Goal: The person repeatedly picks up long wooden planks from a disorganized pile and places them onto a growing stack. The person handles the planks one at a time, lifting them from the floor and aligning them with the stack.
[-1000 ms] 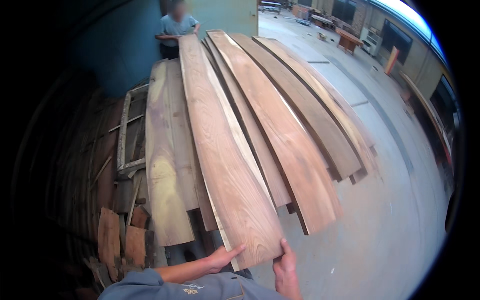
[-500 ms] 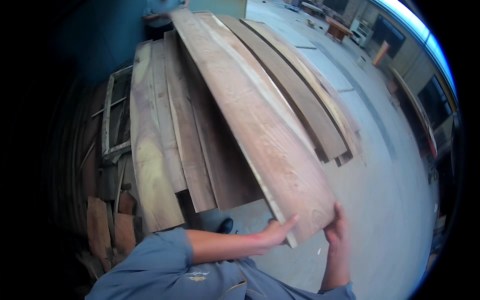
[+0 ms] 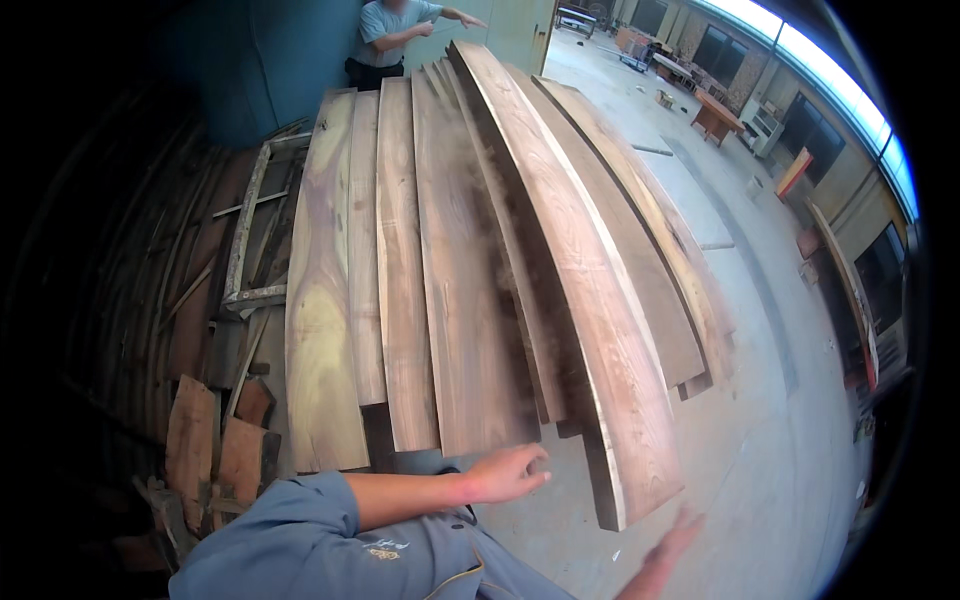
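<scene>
A long reddish-brown plank (image 3: 590,270) with a pale edge lies on top of the boards at the right of the stack, its near end jutting toward me. To the left of that end is my left hand (image 3: 510,474), empty, its fingers loosely bent and apart. Just off the plank's near right corner, my right hand (image 3: 672,545) is blurred, with its fingers stretched out and nothing in them. Beside the plank lie a wide brown board (image 3: 465,330) and a yellowish board (image 3: 325,350). Dust hangs over the gap left of the plank.
At the far end of the stack stands another person (image 3: 395,35) with arms held out. Left of the stack are a worn frame (image 3: 240,230) and wood offcuts (image 3: 190,430). Grey floor (image 3: 790,460) runs along the right, with a wooden table (image 3: 717,117) farther back.
The plank I held has come down onto the boards at the right, and both my hands have let go of it. Dust has risen. The other person's hands are off the far end.
</scene>
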The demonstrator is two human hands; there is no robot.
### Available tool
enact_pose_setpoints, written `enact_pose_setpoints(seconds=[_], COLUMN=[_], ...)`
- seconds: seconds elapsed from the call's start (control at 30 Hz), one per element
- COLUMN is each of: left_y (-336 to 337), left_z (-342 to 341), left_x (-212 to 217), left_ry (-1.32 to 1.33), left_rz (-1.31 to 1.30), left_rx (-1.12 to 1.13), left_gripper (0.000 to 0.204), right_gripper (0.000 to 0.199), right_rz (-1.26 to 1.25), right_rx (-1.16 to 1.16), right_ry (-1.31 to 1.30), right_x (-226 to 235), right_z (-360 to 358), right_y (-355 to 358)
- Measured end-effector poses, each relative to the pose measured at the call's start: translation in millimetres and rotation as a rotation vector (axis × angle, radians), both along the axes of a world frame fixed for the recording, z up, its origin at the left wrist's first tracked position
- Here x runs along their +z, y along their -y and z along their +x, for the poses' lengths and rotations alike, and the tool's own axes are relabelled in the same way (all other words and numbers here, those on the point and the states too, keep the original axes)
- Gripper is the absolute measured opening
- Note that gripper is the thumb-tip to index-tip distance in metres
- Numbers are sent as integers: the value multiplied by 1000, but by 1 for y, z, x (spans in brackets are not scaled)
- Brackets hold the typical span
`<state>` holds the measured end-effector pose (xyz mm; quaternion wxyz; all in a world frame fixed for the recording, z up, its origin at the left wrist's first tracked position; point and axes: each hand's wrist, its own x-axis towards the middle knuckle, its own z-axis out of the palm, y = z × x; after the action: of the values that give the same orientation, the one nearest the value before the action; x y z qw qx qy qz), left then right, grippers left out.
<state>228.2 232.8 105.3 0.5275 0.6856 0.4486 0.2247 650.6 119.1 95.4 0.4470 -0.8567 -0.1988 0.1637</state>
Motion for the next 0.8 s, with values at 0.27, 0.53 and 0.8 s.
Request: enact_pose_setpoints(seconds=[0.27,0.53,0.8], left_y=[-7,91,230], left_z=[-94,-318,-390], left_x=[-36,-116,-208], left_ry=[122,213,178], left_rz=[-119,-275,-615], left_rx=[117,1070,1545], left_gripper=[45,31,86], right_gripper=[84,87,85], right_rz=[604,294,228], right_rx=[37,687,777], right_ry=[-795,257,359], right_x=[-15,20,32], right_z=[-140,-188,-174], right_y=[-35,11,-3])
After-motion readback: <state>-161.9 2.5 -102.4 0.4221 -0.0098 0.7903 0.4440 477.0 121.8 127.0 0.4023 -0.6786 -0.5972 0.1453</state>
